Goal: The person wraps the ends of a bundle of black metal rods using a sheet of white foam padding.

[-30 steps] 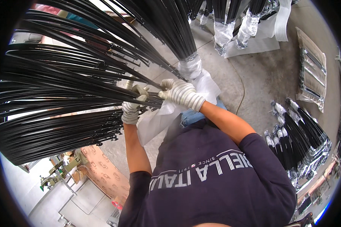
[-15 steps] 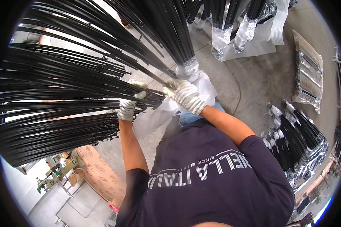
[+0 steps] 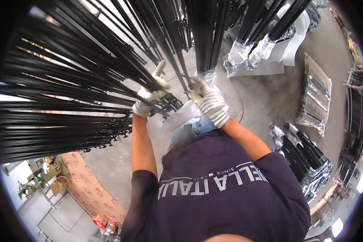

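Long thin black rods fan out from the left and top. My left hand (image 3: 152, 92), in a white knit glove, is wrapped around a bundle of black rods (image 3: 127, 76) near its lower ends. Its thumb and a finger stick out past the bundle. To its right, my right hand (image 3: 210, 100), gloved alike, has its fingers curled at the lower end of a few other black rods (image 3: 180, 66). Some of the contact there is hard to make out. Translucent wrapping film (image 3: 179, 119) lies below the rod ends, between the hands and my body.
More rods (image 3: 64, 133) spread at the left. Film-wrapped rod bundles (image 3: 240, 52) stand at the upper right. A wrapped flat package (image 3: 316, 92) and further wrapped bundles (image 3: 300, 153) lie on the concrete floor (image 3: 258, 97) at right. Brown patterned sheeting (image 3: 90, 181) is at lower left.
The rods around my hands have swung and spread apart. My left hand has moved slightly up and right with its bundle, and my right hand has shifted right, widening the gap between the two.
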The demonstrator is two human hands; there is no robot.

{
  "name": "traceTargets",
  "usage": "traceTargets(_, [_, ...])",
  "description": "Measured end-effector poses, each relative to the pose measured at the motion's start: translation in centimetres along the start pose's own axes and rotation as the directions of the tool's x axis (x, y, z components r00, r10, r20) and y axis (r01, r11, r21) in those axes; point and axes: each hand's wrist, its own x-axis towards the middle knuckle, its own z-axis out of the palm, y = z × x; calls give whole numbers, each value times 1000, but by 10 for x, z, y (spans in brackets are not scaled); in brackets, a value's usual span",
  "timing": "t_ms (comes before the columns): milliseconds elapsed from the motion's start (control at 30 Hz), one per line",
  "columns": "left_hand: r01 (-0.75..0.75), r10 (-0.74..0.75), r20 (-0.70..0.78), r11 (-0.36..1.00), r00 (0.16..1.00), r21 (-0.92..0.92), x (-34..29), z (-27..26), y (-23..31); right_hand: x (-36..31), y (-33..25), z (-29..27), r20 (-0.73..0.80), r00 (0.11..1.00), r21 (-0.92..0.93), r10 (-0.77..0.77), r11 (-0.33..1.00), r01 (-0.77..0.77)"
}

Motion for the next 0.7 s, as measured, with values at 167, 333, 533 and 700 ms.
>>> traceTargets(167, [-79,72,135,996,988,52,19,-13,-13,18,5,-6,158,987,-126,-5,992,25])
traceTargets(333, [-7,2,137,999,991,37,16,-17,-12,41,-12,-18,322,944,94,71,990,-106])
traceTargets(533, [27,-33,141,999,989,41,9,-17,-6,61,-15,-12,435,900,328,-43,938,-114])
traceTargets(700, [-136,252,209,883,945,-449,6,-3,0,68,-32,-18,583,812,361,3,895,-262])
